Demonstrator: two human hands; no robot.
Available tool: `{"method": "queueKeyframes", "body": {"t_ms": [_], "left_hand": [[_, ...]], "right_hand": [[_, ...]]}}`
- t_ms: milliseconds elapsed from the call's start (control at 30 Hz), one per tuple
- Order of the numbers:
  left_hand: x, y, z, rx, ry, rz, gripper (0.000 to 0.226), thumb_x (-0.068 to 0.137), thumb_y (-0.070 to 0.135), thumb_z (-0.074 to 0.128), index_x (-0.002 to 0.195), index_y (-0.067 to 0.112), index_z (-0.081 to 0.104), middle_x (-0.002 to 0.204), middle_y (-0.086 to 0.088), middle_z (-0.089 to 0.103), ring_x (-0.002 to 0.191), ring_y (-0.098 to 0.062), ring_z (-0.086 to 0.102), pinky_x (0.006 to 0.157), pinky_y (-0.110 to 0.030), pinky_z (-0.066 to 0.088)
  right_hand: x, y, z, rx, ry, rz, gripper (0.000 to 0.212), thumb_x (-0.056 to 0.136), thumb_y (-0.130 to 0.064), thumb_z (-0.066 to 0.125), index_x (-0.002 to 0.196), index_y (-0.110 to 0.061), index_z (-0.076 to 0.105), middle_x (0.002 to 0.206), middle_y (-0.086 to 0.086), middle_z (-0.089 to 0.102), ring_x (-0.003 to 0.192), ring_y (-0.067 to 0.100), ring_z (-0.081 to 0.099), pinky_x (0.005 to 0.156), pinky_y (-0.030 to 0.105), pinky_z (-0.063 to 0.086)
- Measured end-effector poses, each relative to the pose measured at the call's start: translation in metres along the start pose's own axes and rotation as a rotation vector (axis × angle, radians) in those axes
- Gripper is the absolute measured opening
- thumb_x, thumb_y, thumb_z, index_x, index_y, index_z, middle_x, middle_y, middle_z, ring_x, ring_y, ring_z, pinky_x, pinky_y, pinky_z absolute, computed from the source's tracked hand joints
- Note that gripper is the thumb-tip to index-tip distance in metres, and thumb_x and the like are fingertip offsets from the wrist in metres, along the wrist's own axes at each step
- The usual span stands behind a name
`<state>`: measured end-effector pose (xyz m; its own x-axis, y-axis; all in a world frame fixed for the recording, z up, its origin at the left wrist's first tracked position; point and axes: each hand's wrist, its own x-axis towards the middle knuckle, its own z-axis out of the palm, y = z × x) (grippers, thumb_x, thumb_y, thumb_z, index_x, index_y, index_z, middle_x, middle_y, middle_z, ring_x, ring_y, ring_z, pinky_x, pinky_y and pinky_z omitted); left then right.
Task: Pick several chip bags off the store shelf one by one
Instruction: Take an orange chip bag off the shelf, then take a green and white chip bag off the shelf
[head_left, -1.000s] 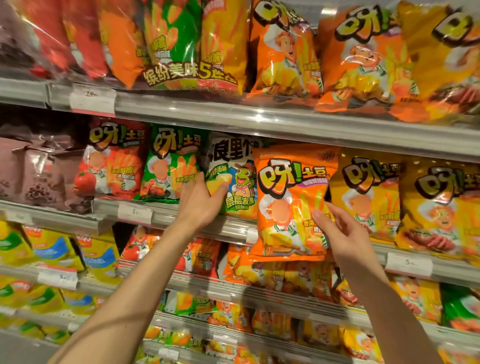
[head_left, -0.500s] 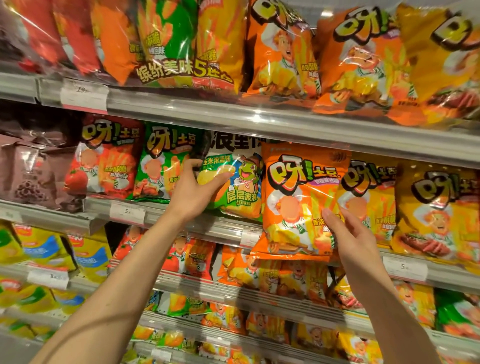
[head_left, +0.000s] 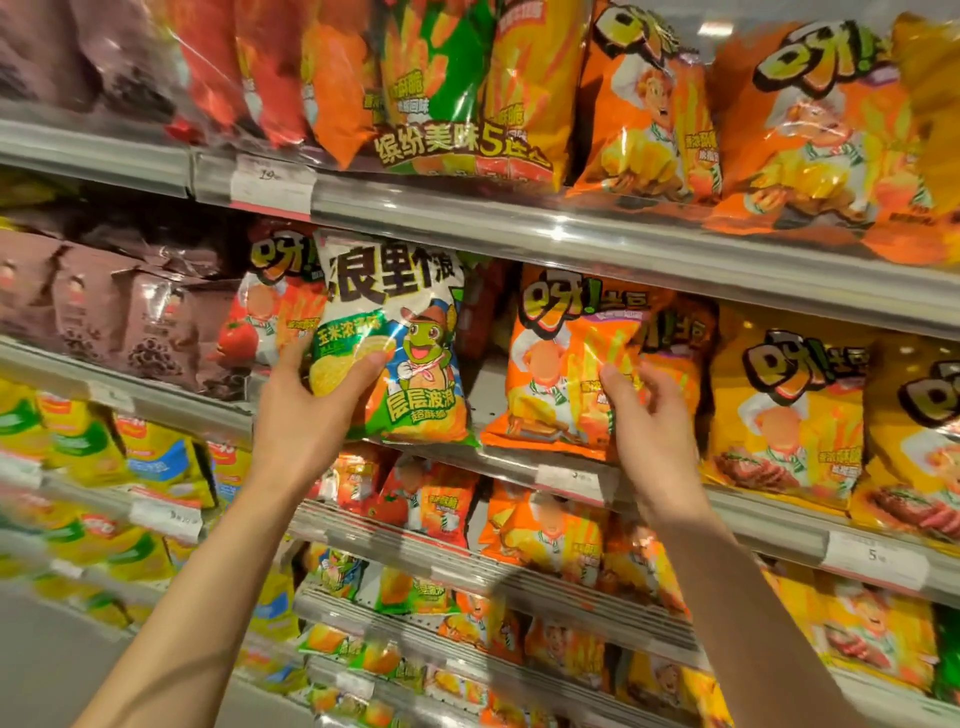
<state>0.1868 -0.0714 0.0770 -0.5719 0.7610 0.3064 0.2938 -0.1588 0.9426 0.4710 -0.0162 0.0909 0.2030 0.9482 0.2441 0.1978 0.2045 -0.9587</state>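
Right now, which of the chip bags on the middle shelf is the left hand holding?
The white-and-green bag with the cartoon frog; the left hand grips its lower left edge. Its neighbours are orange, red or yellow.

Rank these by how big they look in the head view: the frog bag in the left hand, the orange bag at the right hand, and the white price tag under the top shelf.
1. Frog bag, though it is pulled nearer the camera, which inflates it.
2. Orange bag, fairly close behind.
3. Price tag, clearly smallest.
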Motion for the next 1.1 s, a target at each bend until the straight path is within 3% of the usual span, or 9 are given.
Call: {"method": "queueKeyframes", "body": {"t_ms": [100, 267, 500, 633, 700, 833, 933, 1033, 1100], "left_hand": [[-0.004, -0.003, -0.025, 0.008, 0.052, -0.002, 0.076, 0.076, 0.059, 0.081, 0.138, 0.023, 0.054, 0.12, 0.005, 0.07, 0.106, -0.014, 0.07, 0.097, -0.044, 0.057], [-0.013, -0.01, -0.042, 0.031, 0.031, -0.018, 0.06, 0.078, 0.052, 0.082, 0.128, 0.025, 0.061, 0.111, 0.007, 0.074, 0.096, -0.009, 0.073, 0.088, -0.04, 0.061], [-0.021, -0.012, -0.039, 0.049, -0.022, 0.001, 0.056, 0.083, 0.049, 0.078, 0.129, 0.027, 0.057, 0.104, 0.019, 0.069, 0.087, 0.009, 0.066, 0.069, -0.013, 0.053], [-0.024, -0.013, -0.038, 0.046, -0.045, 0.008, 0.069, 0.08, 0.059, 0.077, 0.137, 0.027, 0.056, 0.118, 0.008, 0.071, 0.101, -0.009, 0.07, 0.09, -0.039, 0.059], [-0.027, -0.014, -0.039, 0.016, -0.068, 0.007, 0.074, 0.077, 0.064, 0.076, 0.139, 0.029, 0.054, 0.119, 0.009, 0.071, 0.104, -0.01, 0.07, 0.093, -0.042, 0.059], [-0.039, -0.017, -0.036, -0.04, -0.1, 0.002, 0.073, 0.072, 0.068, 0.076, 0.133, 0.033, 0.058, 0.115, 0.013, 0.074, 0.104, -0.009, 0.072, 0.093, -0.045, 0.059], [-0.052, -0.021, -0.028, -0.084, -0.178, -0.021, 0.065, 0.07, 0.067, 0.078, 0.125, 0.038, 0.061, 0.113, 0.013, 0.075, 0.101, -0.007, 0.073, 0.09, -0.043, 0.06], [-0.066, -0.025, -0.023, -0.121, -0.241, -0.031, 0.041, 0.083, 0.052, 0.076, 0.12, 0.041, 0.061, 0.115, 0.015, 0.072, 0.101, 0.001, 0.07, 0.09, -0.033, 0.059], [-0.073, -0.031, -0.021, -0.126, -0.268, -0.045, 0.043, 0.086, 0.051, 0.071, 0.125, 0.038, 0.06, 0.118, 0.016, 0.07, 0.102, 0.005, 0.068, 0.088, -0.027, 0.059]], "right_hand": [[0.014, -0.008, 0.043, -0.01, -0.021, -0.023, 0.066, 0.097, -0.049, 0.058, 0.152, -0.022, 0.034, 0.147, 0.0, 0.048, 0.133, 0.018, 0.048, 0.099, 0.027, 0.037], [0.026, 0.003, 0.079, -0.362, -0.095, -0.083, 0.072, 0.101, -0.046, 0.049, 0.156, -0.006, 0.023, 0.159, 0.014, 0.036, 0.145, 0.029, 0.038, 0.116, 0.036, 0.03], [0.019, 0.012, 0.072, -0.778, -0.104, -0.505, 0.057, 0.103, -0.026, 0.049, 0.154, -0.009, 0.033, 0.15, 0.018, 0.045, 0.138, 0.033, 0.042, 0.112, 0.039, 0.033], [0.007, 0.003, 0.066, -0.741, -0.068, -0.556, 0.057, 0.101, -0.027, 0.053, 0.154, -0.012, 0.035, 0.157, 0.017, 0.035, 0.146, 0.031, 0.03, 0.119, 0.043, 0.028], [-0.01, -0.005, 0.064, -0.633, -0.058, -0.611, 0.051, 0.1, -0.032, 0.056, 0.147, -0.014, 0.046, 0.148, 0.01, 0.044, 0.139, 0.026, 0.04, 0.114, 0.039, 0.035], [-0.061, -0.016, 0.069, -0.306, -0.395, -0.267, 0.07, 0.088, -0.067, 0.056, 0.147, -0.031, 0.043, 0.134, -0.013, 0.055, 0.118, -0.001, 0.055, 0.097, 0.023, 0.044], [-0.083, -0.004, 0.08, -0.118, -0.495, -0.077, 0.099, 0.067, -0.084, 0.06, 0.149, -0.033, 0.039, 0.138, -0.012, 0.056, 0.118, -0.002, 0.058, 0.101, 0.025, 0.048], [-0.097, 0.012, 0.08, -0.045, -0.44, -0.017, 0.09, 0.069, -0.075, 0.068, 0.143, -0.028, 0.048, 0.128, -0.014, 0.062, 0.116, -0.002, 0.06, 0.101, 0.031, 0.051], [-0.103, 0.018, 0.071, -0.017, -0.419, -0.001, 0.066, 0.082, -0.055, 0.073, 0.137, -0.024, 0.051, 0.124, -0.018, 0.061, 0.108, -0.02, 0.056, 0.092, 0.01, 0.047]]}}
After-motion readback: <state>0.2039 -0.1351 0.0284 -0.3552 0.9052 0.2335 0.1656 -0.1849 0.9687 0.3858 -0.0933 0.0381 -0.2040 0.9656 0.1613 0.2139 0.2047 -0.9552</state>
